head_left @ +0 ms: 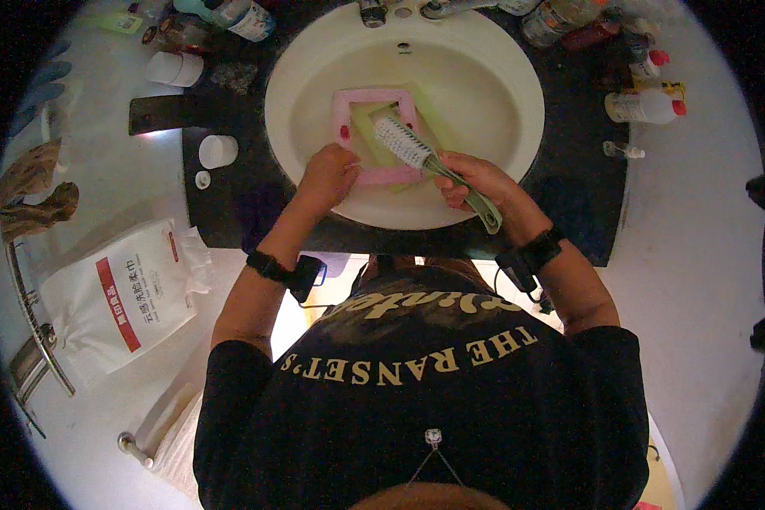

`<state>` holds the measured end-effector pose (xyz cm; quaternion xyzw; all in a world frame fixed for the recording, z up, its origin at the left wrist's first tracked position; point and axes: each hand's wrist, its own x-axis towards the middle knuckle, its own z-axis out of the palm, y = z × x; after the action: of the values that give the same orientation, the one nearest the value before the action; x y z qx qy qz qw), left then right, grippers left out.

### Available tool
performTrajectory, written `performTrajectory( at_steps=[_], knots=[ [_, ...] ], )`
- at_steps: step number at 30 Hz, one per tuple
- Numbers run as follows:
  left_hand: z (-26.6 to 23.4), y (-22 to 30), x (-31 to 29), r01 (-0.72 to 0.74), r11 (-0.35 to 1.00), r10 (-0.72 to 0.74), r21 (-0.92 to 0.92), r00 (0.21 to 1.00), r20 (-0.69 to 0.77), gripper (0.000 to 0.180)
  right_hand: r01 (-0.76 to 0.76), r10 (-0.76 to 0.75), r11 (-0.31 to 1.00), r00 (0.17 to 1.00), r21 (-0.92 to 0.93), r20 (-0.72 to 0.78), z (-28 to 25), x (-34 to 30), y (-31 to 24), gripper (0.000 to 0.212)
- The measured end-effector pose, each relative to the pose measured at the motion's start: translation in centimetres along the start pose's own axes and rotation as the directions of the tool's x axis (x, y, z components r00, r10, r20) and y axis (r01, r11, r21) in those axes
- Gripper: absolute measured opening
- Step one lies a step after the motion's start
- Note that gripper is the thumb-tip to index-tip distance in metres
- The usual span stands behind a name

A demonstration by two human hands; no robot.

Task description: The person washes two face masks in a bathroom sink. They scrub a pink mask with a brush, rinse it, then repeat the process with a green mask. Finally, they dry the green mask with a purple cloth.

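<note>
In the sink a pink square frame (pixel 342 110) with small red decorations lies over a pale green square piece (pixel 429 127). My left hand (pixel 331 174) is closed on the frame's near left corner. A brush with white bristles (pixel 399 140) and a green handle is in my right hand (pixel 482 181), fingers wrapped round the handle. The bristle end points away and to the left, over the frame's opening. Whether the bristles touch the frame cannot be made out.
The white oval sink (pixel 518 110) is set in a dark counter (pixel 591 204), with a tap (pixel 372 12) at its far rim. Bottles (pixel 642 107) stand along the right. A phone-like dark slab (pixel 166 115) and a white jar (pixel 218 151) are at left; a white tissue bag (pixel 127 293) hangs nearer.
</note>
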<state>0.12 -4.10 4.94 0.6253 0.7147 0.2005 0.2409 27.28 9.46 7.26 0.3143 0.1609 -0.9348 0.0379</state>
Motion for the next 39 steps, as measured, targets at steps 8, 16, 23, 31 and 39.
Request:
performTrajectory(
  at_steps=[8, 16, 23, 31, 39],
  knots=[
    [3.1, 0.6, 0.4, 0.266, 0.921, -0.272, 0.284, 0.962, -0.019, 0.045, 0.009, -0.011, 0.999, 1.000, -0.051, -0.028, 0.0, 0.0, 0.6, 0.022],
    [3.5, -1.3, 2.3, 0.636, 0.710, -0.634, -0.302, 0.764, 0.119, 0.054, 0.029, -0.039, 0.987, 0.997, -0.160, -0.060, -0.4, 0.1, 0.9, 0.027],
    [2.9, -2.2, 1.6, 0.626, 0.187, -0.561, -0.757, 0.701, 0.441, 0.039, 0.107, -0.174, 0.908, 0.976, -0.406, -0.133, 0.2, 0.1, 0.4, 0.031],
    [3.2, 0.8, -0.7, 0.452, -0.132, -0.502, -0.882, 0.737, 0.453, 0.043, 0.156, -0.281, 0.896, 0.924, -0.416, -0.261, 0.9, 0.4, -0.6, 0.040],
    [4.0, 2.8, -1.4, 0.409, -0.147, -0.469, -0.900, 0.772, 0.428, 0.055, 0.170, -0.476, 0.646, 0.852, -0.744, -0.219, -0.6, 5.2, 0.2, 0.045]
  ],
)
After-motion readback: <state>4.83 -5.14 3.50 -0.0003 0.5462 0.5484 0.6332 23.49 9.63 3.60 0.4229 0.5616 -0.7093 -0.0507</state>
